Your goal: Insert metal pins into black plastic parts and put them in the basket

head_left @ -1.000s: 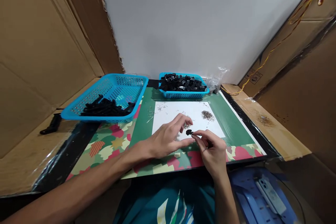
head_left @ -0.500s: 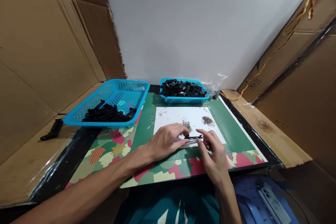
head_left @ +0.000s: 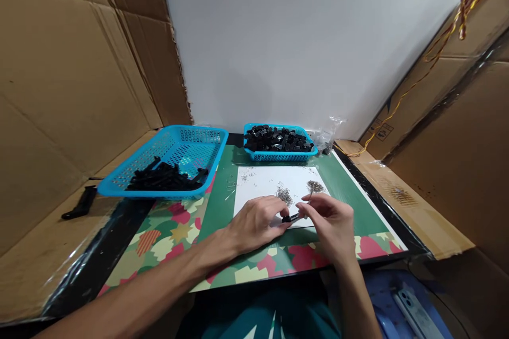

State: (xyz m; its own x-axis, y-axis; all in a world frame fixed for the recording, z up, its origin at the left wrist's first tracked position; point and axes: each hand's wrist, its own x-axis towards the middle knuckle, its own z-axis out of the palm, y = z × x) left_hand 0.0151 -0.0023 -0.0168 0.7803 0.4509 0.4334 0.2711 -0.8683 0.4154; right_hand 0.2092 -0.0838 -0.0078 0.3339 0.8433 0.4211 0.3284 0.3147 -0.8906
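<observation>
A small black part (head_left: 287, 219) is pinched between the thumb and fingers of my left hand (head_left: 260, 220), just above the front edge of a white sheet (head_left: 258, 183). My right hand (head_left: 332, 217) is closed at the part's right end, thumb and index finger pressed together; a thin sliver shows at the fingertips, too small to name. Two piles of tiny metal pieces lie on the sheet, one pile (head_left: 284, 195) behind my left fingertips and another (head_left: 315, 186) behind my right hand.
A blue basket (head_left: 139, 156) with long black parts stands left. A smaller blue basket (head_left: 278, 157) full of black pieces stands at the back, beside a clear plastic bag (head_left: 329, 132). A lone black part (head_left: 81, 204) lies far left. A phone (head_left: 417, 315) rests lower right.
My right hand has turned and its thumb and index finger have come together at the black part's right end. The part is now tilted, and the view has shifted slightly.
</observation>
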